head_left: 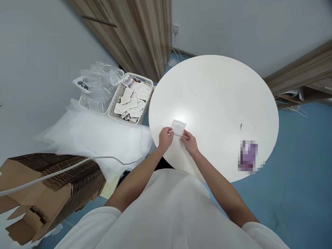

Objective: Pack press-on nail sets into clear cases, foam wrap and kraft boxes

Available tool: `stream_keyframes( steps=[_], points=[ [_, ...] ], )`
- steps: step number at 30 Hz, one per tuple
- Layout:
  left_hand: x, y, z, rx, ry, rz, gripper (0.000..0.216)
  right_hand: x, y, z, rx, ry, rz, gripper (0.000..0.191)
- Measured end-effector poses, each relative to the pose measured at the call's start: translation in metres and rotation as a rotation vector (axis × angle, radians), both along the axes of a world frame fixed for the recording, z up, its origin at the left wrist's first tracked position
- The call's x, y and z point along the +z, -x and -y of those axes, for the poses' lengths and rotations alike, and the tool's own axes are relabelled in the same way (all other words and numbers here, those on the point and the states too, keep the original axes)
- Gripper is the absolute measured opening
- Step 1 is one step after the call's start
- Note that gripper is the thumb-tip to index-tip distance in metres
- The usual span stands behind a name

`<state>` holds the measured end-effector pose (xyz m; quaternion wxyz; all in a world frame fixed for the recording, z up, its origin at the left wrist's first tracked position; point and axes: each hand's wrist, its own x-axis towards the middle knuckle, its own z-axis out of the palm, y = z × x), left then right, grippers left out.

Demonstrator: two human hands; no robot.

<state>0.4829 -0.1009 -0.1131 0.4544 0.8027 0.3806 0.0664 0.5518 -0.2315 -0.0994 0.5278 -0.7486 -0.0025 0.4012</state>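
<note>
A small, squarish packet of thin white wrapping is held between my two hands over the near left part of the round white table. My left hand pinches its left corner between thumb and fingers. On the opposite side, my right hand grips the lower right corner the same way. What the wrapping contains, if anything, is hidden.
Left of the table stand a white basket of printed cards and a container of clear plastic packages. White foam sheets lie nearer me, beside flattened cardboard boxes. A blurred purple item rests at the table's right.
</note>
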Motion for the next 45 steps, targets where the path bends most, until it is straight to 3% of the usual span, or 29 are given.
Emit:
stream_keyframes(
  steps=[7,10,14,25,31,38,41,45],
  points=[
    [-0.005,-0.017,-0.091,-0.047,-0.174,0.091,0.026,-0.007,-0.019,-0.109,0.045,-0.065,0.084,0.052],
    [-0.006,-0.023,-0.11,-0.064,-0.216,0.074,0.03,-0.012,-0.026,-0.133,0.041,-0.076,0.133,0.051],
    [-0.008,-0.024,-0.117,-0.092,-0.204,0.067,0.033,-0.014,-0.03,-0.141,0.043,-0.055,0.146,0.053],
    [-0.009,-0.02,-0.113,-0.097,-0.147,0.089,0.042,-0.007,-0.029,-0.137,0.035,-0.076,0.097,0.059],
    [-0.006,-0.007,-0.1,-0.079,-0.151,0.089,0.053,0.0,-0.017,-0.109,-0.032,-0.045,0.082,0.059],
    [0.01,0.037,-0.049,-0.063,-0.188,0.099,0.049,0.009,0.019,-0.035,-0.012,-0.01,0.071,0.048],
    [0.02,0.065,-0.024,-0.062,-0.146,0.1,0.036,0.01,0.034,-0.013,0.08,-0.048,0.072,0.042],
    [0.04,0.113,-0.001,-0.002,0.006,0.039,0.029,0.008,0.056,-0.012,0.302,-0.123,0.068,0.035]
  ],
)
